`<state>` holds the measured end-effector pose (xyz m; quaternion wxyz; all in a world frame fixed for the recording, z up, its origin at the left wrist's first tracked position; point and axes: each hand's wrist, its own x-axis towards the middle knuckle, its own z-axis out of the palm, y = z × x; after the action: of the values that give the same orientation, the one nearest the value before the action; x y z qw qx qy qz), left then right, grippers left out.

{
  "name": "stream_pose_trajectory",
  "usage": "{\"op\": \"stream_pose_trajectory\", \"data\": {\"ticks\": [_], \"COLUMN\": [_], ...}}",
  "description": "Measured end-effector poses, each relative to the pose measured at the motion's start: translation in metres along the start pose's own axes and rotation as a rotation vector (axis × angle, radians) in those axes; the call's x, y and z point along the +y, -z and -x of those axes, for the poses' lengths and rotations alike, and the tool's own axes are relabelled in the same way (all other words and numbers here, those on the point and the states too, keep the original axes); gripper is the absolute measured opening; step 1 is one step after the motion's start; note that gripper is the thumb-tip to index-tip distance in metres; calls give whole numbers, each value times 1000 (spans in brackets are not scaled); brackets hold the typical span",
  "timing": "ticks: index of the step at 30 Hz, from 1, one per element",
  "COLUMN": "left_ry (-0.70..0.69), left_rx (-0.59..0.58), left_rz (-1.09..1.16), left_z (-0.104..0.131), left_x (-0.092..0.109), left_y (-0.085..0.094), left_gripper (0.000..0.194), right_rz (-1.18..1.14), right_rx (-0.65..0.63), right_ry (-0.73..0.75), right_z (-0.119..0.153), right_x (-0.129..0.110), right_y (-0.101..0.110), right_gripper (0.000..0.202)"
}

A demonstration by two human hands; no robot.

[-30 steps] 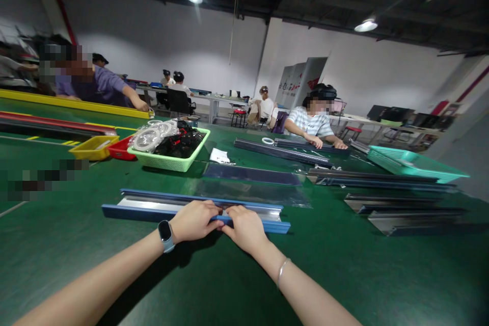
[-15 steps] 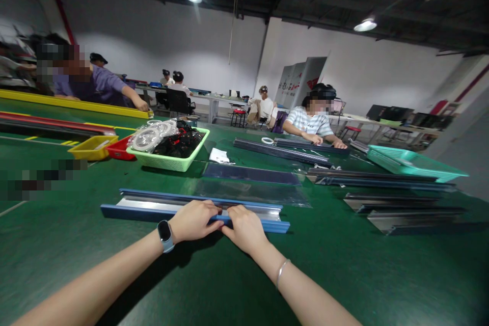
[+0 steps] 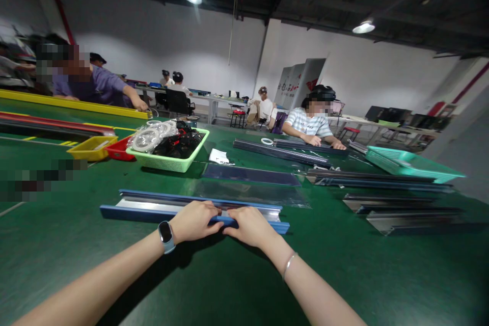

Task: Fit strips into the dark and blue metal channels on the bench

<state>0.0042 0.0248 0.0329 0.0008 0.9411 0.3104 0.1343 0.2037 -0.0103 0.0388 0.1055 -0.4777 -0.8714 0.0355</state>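
Note:
A blue metal channel with a silvery inside lies lengthwise across the green table. Near its middle, my left hand grips the near wall, thumb on the front side and fingers curled over into the channel. Close to its right, my right hand holds the same wall in the same way, the two thumbs nearly touching. The fingertips of both hands are partly hidden inside the channel. Behind the channel lie a clear plastic sheet and a dark flat strip.
A green basket of bagged parts stands back left, beside red and yellow trays. Dark metal profiles and a turquoise basket lie right. Two people lean over the table's far side.
My right wrist and forearm have shifted slightly to the right, and the right hand lies flatter. The left hand and the channel are almost unmoved.

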Motion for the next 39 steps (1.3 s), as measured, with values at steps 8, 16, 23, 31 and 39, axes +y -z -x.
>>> {"op": "stream_pose_trajectory", "data": {"ticks": [8, 16, 23, 31, 39], "left_ry": [24, 27, 4, 21, 18], "left_rx": [4, 13, 3, 18, 9], "left_rz": [-38, -29, -15, -85, -122], "left_z": [-1, -1, -3, -9, -11], "left_x": [2, 1, 2, 4, 6], "left_y": [-1, -2, 0, -5, -8], "left_gripper": [33, 33, 30, 46, 50], "right_rz": [166, 201, 157, 126, 131], "right_rx": [113, 155, 106, 40, 82], "right_ry": [-113, -112, -83, -104, -110], "right_z": [-1, -2, -2, -1, 1], "right_x": [-2, 2, -1, -3, -2], "right_y": [-23, -32, -17, -9, -15], "right_gripper": [35, 36, 29, 23, 30]}}
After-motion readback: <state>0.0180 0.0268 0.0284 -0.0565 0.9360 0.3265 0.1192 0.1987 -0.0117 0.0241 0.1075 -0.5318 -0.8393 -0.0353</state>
